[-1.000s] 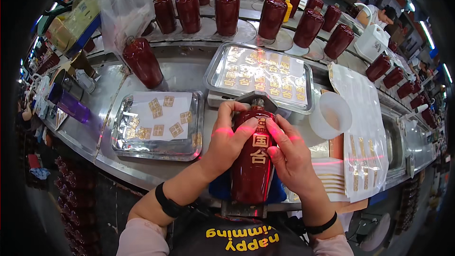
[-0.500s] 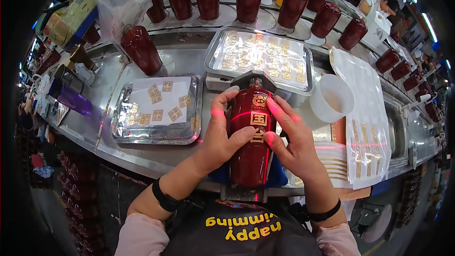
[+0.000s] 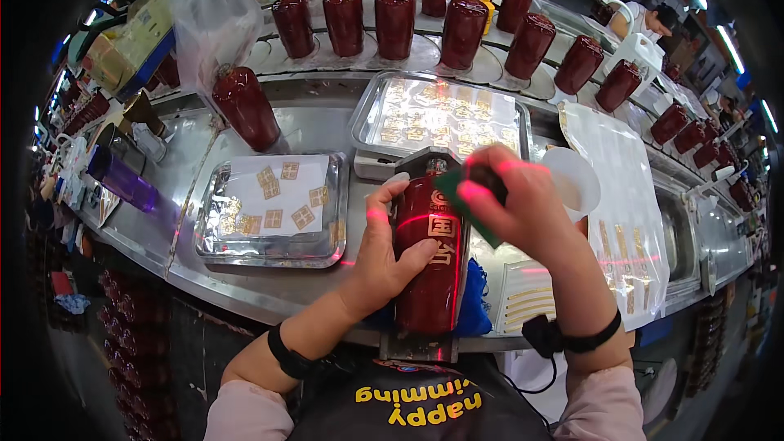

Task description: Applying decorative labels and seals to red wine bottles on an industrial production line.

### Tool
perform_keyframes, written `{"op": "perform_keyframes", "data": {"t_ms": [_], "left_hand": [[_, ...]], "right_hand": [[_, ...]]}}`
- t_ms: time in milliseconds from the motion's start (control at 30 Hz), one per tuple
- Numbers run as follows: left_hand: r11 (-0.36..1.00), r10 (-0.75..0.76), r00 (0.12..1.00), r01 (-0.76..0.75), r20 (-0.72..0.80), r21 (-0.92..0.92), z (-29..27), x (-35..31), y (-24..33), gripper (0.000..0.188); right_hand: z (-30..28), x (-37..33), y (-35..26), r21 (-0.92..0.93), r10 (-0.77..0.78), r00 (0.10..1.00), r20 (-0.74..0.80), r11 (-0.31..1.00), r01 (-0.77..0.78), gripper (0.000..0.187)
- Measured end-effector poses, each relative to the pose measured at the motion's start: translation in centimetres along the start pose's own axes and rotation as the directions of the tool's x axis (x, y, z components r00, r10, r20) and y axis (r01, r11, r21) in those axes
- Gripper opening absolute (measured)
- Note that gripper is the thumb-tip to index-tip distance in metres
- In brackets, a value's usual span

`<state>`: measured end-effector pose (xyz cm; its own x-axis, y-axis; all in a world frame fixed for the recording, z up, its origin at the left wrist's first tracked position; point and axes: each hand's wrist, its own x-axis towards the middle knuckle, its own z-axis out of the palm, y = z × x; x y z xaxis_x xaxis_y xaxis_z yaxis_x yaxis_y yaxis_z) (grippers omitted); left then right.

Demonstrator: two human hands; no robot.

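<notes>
A glossy dark red bottle (image 3: 425, 298) lies tilted in a metal holder (image 3: 408, 349), neck away from me. Gold emblem and characters run down its front. My left hand (image 3: 382, 249) grips the bottle's left side, thumb resting across the front beside the lower characters. My right hand (image 3: 527, 208), slightly blurred, is closed on a flat green piece (image 3: 487, 233) with a dark part above it; its exact kind is unclear. The green piece is at the bottle's upper right, beside the emblem; contact cannot be told. Red laser lines cross the bottle and both hands.
Left of the bottle, a metal tray (image 3: 336, 255) holds gold square stickers; another tray (image 3: 357, 126) of gold characters stands behind. A white tub (image 3: 590, 188) and sticker sheets (image 3: 653, 269) lie right. Red bottles (image 3: 395, 24) line the conveyor. Blue cloth (image 3: 475, 302) sits beside the holder.
My right hand has left the bottle's front, where its fingers pressed the emblem, and now holds the green piece. The left hand keeps its grip. Bottles on the conveyor have shifted.
</notes>
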<state>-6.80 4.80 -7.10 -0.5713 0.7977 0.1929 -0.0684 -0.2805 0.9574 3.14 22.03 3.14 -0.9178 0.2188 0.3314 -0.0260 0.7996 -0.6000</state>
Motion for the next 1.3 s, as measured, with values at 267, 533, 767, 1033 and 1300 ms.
{"op": "perform_keyframes", "data": {"t_ms": [267,533,767,1033,1300], "left_hand": [[0.638,0.465,0.840,-0.538,0.282,0.552,-2.5,1.4,2.4,0.067],[0.348,0.440,0.738,-0.665,0.511,0.661,-3.2,2.5,2.9,0.065],[0.723,0.493,0.856,-0.502,0.155,0.475,-3.6,2.0,1.3,0.060],[0.501,0.586,0.775,-0.577,0.238,0.645,-4.0,1.8,1.7,0.052],[0.259,0.592,0.676,-0.675,0.439,0.691,-3.5,1.6,1.8,0.036]], "right_hand": [[2.6,-1.3,2.1,0.348,0.300,0.933,-0.197,0.911,-0.219,0.023],[4.5,-2.3,3.1,0.799,0.535,0.845,-0.003,0.510,-0.320,0.021],[1.2,-2.3,-0.7,-0.405,-0.481,0.864,-0.150,0.827,0.390,0.027],[0.8,-2.2,-0.9,0.065,-0.293,0.952,-0.091,0.952,0.299,0.024],[5.3,-3.8,2.2,0.891,0.522,0.852,0.034,0.370,-0.263,0.021]]}}
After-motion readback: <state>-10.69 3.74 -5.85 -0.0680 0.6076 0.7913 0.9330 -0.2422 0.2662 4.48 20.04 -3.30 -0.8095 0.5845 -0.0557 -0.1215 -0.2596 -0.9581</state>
